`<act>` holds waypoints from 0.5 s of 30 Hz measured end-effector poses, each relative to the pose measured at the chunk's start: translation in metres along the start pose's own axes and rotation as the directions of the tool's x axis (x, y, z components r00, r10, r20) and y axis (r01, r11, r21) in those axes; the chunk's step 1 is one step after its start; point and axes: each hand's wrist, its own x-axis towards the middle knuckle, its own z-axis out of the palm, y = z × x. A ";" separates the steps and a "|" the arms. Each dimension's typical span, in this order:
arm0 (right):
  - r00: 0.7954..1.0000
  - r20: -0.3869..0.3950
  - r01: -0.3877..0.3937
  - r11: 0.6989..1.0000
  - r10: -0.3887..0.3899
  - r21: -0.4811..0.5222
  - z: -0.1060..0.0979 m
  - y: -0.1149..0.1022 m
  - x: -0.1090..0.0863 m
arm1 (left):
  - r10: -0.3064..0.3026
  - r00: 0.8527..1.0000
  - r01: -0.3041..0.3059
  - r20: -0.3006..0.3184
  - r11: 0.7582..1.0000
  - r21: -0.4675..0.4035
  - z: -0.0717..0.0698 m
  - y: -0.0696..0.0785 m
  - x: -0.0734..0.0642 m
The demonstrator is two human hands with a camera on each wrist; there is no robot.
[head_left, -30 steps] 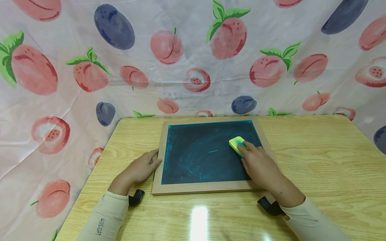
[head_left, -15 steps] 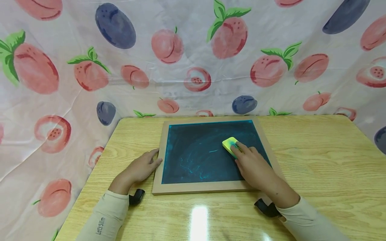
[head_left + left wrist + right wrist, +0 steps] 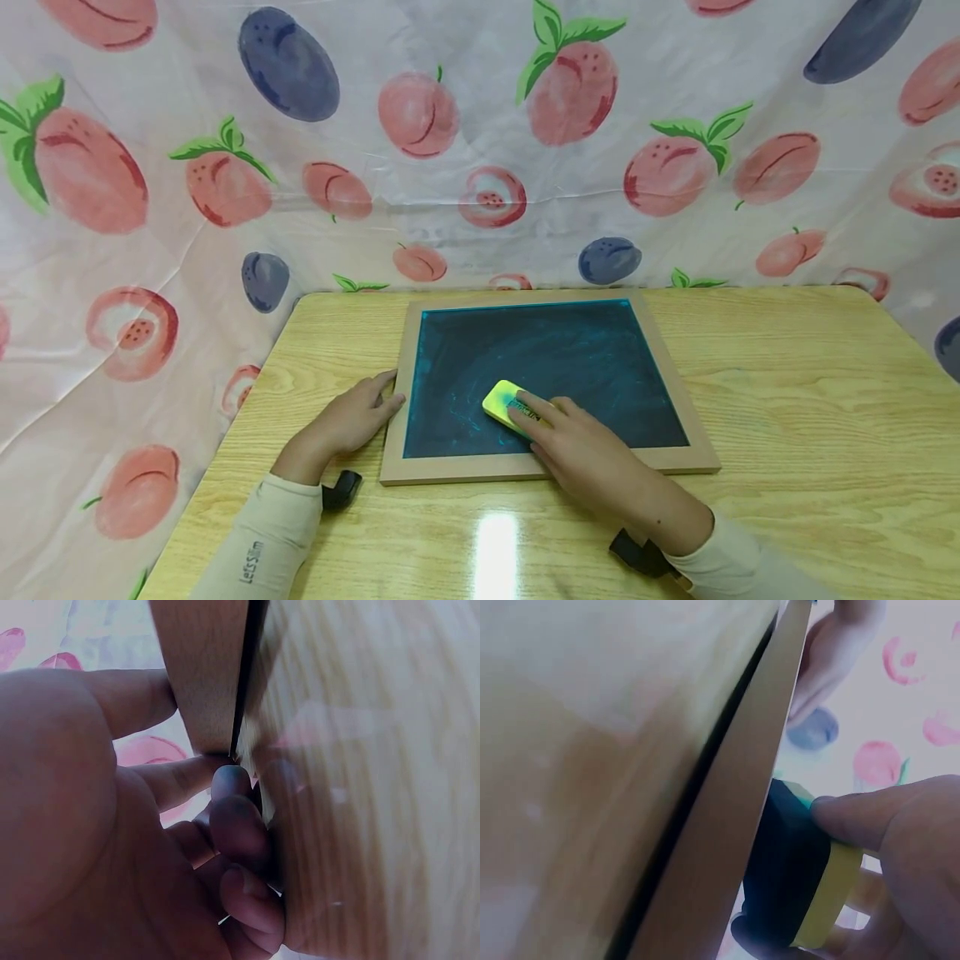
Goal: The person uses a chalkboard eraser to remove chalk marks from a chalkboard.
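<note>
A blackboard (image 3: 465,346) in a pale wooden frame lies flat on the table. My right hand (image 3: 592,454) grips a yellow blackboard eraser (image 3: 498,400) over the lower middle of the dark surface. The right wrist view shows the eraser's dark felt side (image 3: 784,874) against the board, the thumb on one side and fingers on the other. My left hand (image 3: 347,423) rests on the table at the frame's left edge. In the left wrist view its thumb and index fingertips touch the frame's side (image 3: 206,682), with the other fingers loosely bent.
Faint blue chalk marks (image 3: 468,417) show left of the eraser. The wooden table (image 3: 810,400) extends on both sides of the board. A curtain (image 3: 480,250) printed with peaches and plums hangs behind and at the left. Black wrist devices (image 3: 341,492) sit by both sleeves.
My right hand has swept the eraser left and toward me across the board. The short chalk stroke near the middle no longer shows. My left hand has stayed put.
</note>
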 end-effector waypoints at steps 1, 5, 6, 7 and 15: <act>1.000 0.007 0.010 1.000 -0.010 0.005 0.000 -0.003 0.000 | -0.002 1.000 0.002 0.001 1.000 -0.001 0.000 0.000 0.000; 0.999 0.024 0.026 1.000 -0.027 0.005 0.001 -0.013 -0.001 | -0.004 1.000 0.004 -0.003 1.000 0.008 0.000 0.000 0.000; 0.999 0.027 0.023 1.000 -0.023 0.002 0.001 -0.014 -0.001 | -0.004 1.000 0.004 -0.004 1.000 0.009 0.000 0.000 0.000; 0.999 0.030 0.021 1.000 -0.020 -0.001 0.001 -0.015 -0.001 | -0.003 1.000 0.003 -0.006 1.000 0.009 0.001 0.000 0.000; 0.996 0.086 -0.022 1.000 0.023 -0.012 0.001 -0.015 0.001 | 0.013 1.000 -0.013 -0.009 1.000 -0.010 0.002 -0.001 -0.001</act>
